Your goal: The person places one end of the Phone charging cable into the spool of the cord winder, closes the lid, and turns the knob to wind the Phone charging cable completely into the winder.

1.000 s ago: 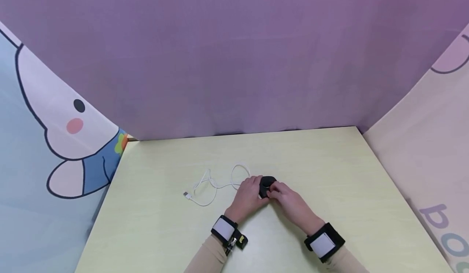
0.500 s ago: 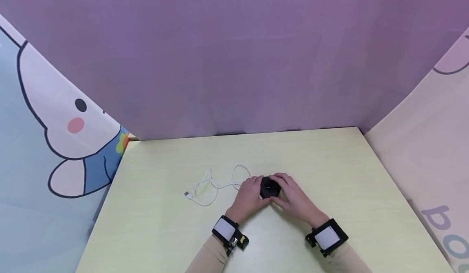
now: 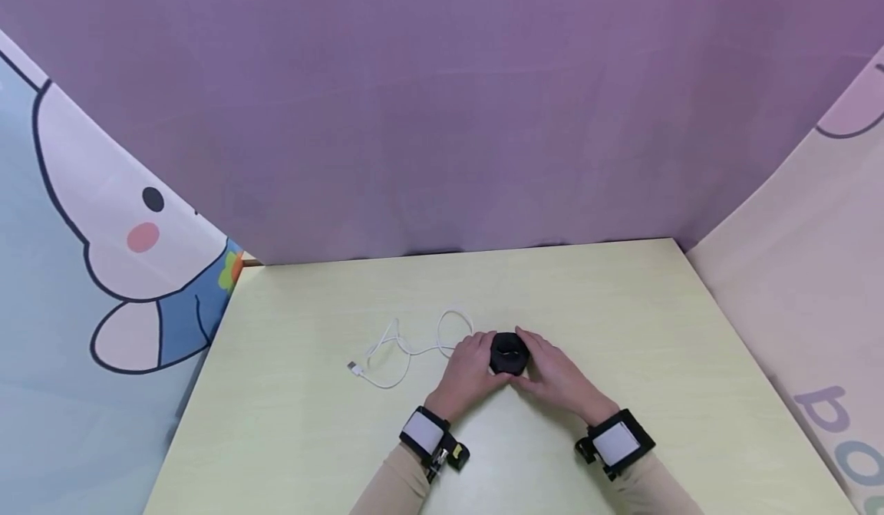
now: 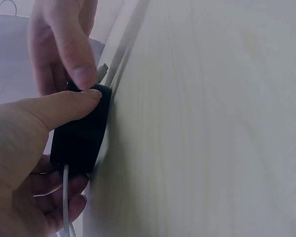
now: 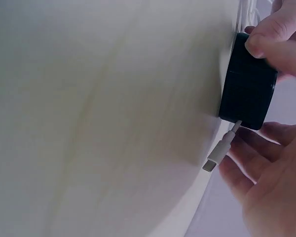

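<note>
A black many-sided holder (image 3: 509,355) with a round hollow in its top sits on the table between both hands. My left hand (image 3: 471,369) grips its left side, thumb at the near edge and fingers behind. On the right, my right hand (image 3: 555,377) holds it with fingers round the far side and thumb near the left thumb. A white charging cable (image 4: 65,197) runs into the holder's left end in the left wrist view. At the opposite end, a small white plug (image 5: 218,153) sticks out below the holder in the right wrist view, beside the right fingers.
Loose loops of the white cable (image 3: 409,354) lie on the table to the left, ending in a USB plug (image 3: 354,368). The pale wooden table (image 3: 587,292) meets a purple cloth backdrop (image 3: 442,116), with printed side panels (image 3: 794,285) on both sides.
The right fingers have moved from pinching at the holder's near right to spanning its right side, then closed in. The holder's hollow top now shows more fully. The left hand keeps its place.
</note>
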The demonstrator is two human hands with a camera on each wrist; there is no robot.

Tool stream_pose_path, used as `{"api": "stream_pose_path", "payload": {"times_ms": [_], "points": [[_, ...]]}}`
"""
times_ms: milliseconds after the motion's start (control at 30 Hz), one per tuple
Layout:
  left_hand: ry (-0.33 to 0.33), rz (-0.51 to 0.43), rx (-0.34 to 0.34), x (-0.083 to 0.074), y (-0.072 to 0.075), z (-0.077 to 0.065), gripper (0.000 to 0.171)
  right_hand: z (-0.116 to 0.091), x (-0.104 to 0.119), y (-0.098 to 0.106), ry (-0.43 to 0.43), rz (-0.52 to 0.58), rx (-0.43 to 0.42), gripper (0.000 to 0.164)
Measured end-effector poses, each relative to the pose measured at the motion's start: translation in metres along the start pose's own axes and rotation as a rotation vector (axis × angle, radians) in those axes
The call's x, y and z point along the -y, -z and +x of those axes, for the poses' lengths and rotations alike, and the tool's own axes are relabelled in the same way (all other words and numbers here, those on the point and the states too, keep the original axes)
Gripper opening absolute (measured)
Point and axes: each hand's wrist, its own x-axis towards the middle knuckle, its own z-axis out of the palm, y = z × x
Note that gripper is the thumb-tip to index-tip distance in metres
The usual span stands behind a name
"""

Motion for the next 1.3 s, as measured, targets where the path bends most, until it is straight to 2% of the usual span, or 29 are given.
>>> {"api": "stream_pose_path", "payload": {"times_ms": [300, 533, 833, 967, 1033, 1100, 1167, 1300], "points": [[0.01, -0.009, 0.013, 0.0, 0.001, 0.001, 0.073, 0.005, -0.007, 0.001, -0.051, 0.056, 0.04, 0.087], [-0.008, 0.002, 0.024, -0.001, 0.002, 0.001, 0.072, 0.008, -0.007, 0.001, -0.027, 0.092, 0.057, 0.083], [0.008, -0.04, 0.142, 0.006, 0.006, 0.002, 0.084, 0.008, -0.005, -0.001, -0.04, 0.099, 0.031, 0.078], [0.019, -0.076, 0.157, 0.006, 0.012, 0.0, 0.087, 0.007, 0.0, 0.001, -0.065, 0.099, 0.034, 0.078], [0.025, -0.103, 0.127, 0.005, 0.013, -0.002, 0.087, 0.007, 0.002, 0.002, -0.071, 0.105, 0.028, 0.078], [0.03, -0.134, 0.064, 0.004, 0.013, -0.004, 0.086, 0.007, 0.004, 0.004, -0.07, 0.109, 0.012, 0.079], [0.029, -0.175, -0.044, 0.004, 0.013, -0.006, 0.082, 0.008, 0.005, 0.005, -0.062, 0.108, -0.013, 0.08], [0.014, -0.24, -0.329, 0.003, 0.01, -0.009, 0.066, 0.01, 0.006, 0.007, -0.049, 0.093, -0.06, 0.083]]}}
